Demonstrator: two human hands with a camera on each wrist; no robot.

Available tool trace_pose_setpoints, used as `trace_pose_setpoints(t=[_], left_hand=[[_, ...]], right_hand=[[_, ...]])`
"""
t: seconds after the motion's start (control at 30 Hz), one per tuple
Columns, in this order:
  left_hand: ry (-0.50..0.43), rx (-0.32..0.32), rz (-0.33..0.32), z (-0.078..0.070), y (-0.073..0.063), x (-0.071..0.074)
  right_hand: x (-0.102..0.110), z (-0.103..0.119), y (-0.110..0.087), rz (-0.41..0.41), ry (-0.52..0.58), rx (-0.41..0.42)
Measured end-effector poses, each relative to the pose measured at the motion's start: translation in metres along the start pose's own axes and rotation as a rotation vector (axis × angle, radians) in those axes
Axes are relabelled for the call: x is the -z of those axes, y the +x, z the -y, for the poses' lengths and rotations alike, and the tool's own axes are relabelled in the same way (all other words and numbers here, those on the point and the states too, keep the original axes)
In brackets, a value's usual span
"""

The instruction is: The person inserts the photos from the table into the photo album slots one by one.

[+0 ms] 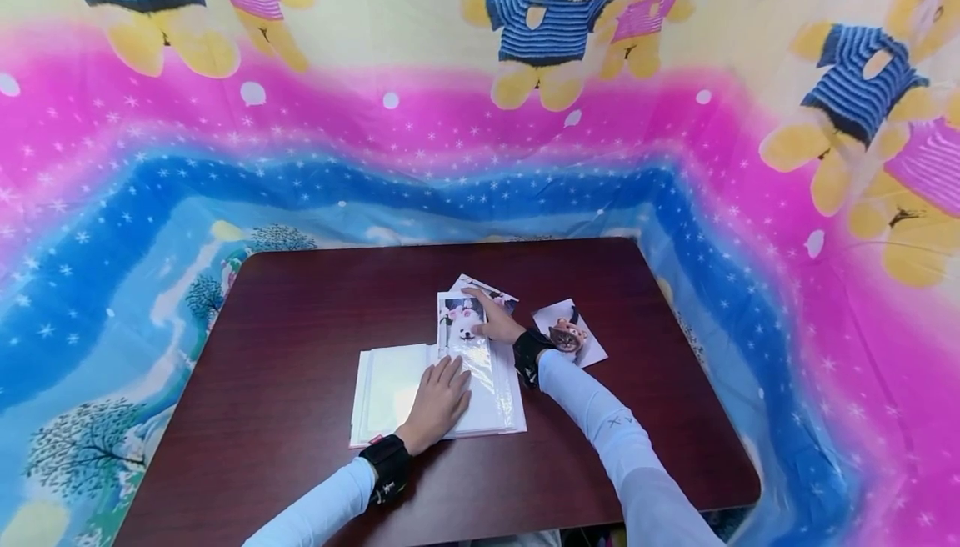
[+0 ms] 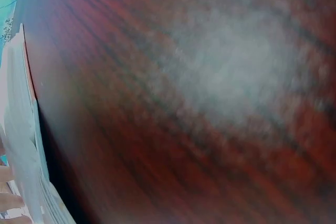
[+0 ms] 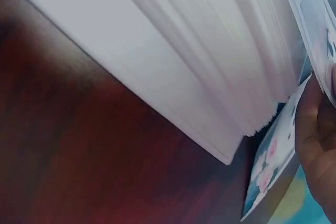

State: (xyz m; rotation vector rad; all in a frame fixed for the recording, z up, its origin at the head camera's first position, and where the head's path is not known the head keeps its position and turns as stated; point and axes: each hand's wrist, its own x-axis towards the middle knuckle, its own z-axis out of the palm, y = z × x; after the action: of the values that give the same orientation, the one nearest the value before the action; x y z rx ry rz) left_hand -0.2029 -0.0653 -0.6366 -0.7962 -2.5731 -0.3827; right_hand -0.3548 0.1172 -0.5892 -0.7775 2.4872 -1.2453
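An open photo album point(image 1: 392, 388) with white pages and clear sleeves lies on the table. My left hand point(image 1: 437, 403) rests on its pages near the middle, fingers stretched out. A photo of a white animal with pink flowers point(image 1: 459, 313) stands partly out of the right page's upper end, over the clear sleeve point(image 1: 480, 363). My right hand point(image 1: 497, 320) pinches that photo by its right side. In the right wrist view the right hand point(image 3: 317, 145) is cut off by the frame edge. Only fingertips of the left hand point(image 2: 10, 200) show in the left wrist view.
Behind the held photo lies another photo with flowers point(image 1: 504, 295), partly covered. A photo of a cat in a hat point(image 1: 568, 335) lies to the right, beside the right wrist. The dark brown table point(image 1: 300, 313) has a printed cloth point(image 1: 420, 138) hanging behind it.
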Motion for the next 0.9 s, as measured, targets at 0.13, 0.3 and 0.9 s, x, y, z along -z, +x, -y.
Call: trace_pose_setpoints(t=[0.13, 0.3, 0.9], left_hand=[[-0.004, 0.007, 0.001, 0.000, -0.001, 0.000], [-0.028, 0.014, -0.008, -0.003, -0.002, 0.000], [-0.111, 0.076, 0.000, -0.008, 0.000, 0.002]], right_hand=[[-0.001, -0.005, -0.003, 0.011, 0.049, 0.021], [0.002, -0.012, -0.006, 0.023, 0.099, 0.103], [0.005, -0.007, -0.003, 0.060, 0.093, 0.055]])
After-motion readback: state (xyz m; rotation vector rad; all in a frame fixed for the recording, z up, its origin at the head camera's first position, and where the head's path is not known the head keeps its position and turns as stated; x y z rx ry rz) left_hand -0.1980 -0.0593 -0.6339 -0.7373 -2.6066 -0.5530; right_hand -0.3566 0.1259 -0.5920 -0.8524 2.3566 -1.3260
